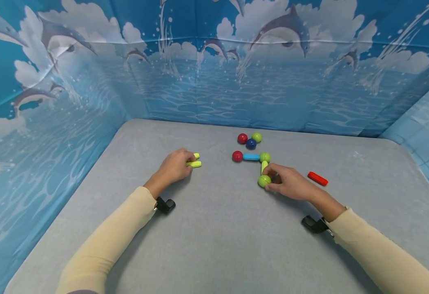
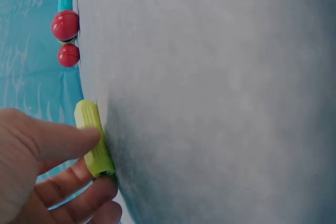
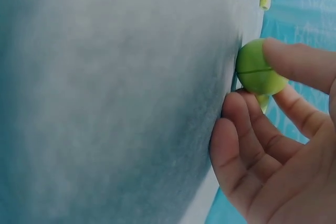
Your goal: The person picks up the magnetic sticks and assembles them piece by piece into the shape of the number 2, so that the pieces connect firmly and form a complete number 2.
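On the left, my left hand (image 1: 177, 164) pinches a yellow-green rod (image 2: 87, 113) between thumb and fingers, low over the table. Two such rods show at its fingertips in the head view, a nearer rod (image 1: 196, 164) and a farther rod (image 1: 197, 155). My right hand (image 1: 291, 182) holds a green ball (image 3: 253, 69) between thumb and fingers. That ball sits at the near end of a yellow-green rod (image 1: 264, 166), which runs to another green ball (image 1: 264, 157). From there a light blue rod (image 1: 251, 157) leads left to a red ball (image 1: 237, 156).
Behind the joined pieces lie a loose red ball (image 1: 242, 138), a dark blue ball (image 1: 251, 143) and a green ball (image 1: 256, 137). A red rod (image 1: 318, 178) lies beyond my right hand. Dolphin-print cloth (image 1: 214, 90) borders the grey table (image 1: 218, 237) at the back and sides.
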`<state>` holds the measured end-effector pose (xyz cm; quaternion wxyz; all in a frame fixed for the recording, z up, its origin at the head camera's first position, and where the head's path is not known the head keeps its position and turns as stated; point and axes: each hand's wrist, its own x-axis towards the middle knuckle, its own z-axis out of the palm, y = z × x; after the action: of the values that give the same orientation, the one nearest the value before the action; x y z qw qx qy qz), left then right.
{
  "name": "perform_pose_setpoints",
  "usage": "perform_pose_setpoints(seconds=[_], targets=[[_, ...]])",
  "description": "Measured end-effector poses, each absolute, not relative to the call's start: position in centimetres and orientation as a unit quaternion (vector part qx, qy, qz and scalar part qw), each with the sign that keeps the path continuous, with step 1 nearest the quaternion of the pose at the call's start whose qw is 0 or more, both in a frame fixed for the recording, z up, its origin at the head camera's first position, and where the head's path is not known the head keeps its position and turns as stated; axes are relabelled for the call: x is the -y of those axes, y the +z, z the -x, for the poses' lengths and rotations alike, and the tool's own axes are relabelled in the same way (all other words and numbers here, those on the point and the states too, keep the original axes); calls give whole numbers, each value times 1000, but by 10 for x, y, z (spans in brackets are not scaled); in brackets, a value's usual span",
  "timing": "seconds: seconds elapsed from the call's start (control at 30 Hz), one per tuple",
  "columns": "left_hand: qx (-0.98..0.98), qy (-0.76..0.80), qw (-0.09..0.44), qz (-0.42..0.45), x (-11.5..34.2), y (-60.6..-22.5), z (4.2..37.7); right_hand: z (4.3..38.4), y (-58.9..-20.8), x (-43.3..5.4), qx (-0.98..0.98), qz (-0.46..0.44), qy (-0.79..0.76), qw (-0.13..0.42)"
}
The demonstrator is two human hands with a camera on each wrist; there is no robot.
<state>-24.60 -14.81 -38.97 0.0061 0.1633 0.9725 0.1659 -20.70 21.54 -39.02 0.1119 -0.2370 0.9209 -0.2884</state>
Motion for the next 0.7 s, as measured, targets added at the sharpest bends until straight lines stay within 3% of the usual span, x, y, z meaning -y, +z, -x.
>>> perform_pose_setpoints(seconds=[0.2,0.7], targets=[[-973,169,21,-156,144,-388,246,210,-390,-219,-914,232,-309,125],[-952,220,-7,-214,124,-385,237,208,-389,-221,-909,227,-324,127]])
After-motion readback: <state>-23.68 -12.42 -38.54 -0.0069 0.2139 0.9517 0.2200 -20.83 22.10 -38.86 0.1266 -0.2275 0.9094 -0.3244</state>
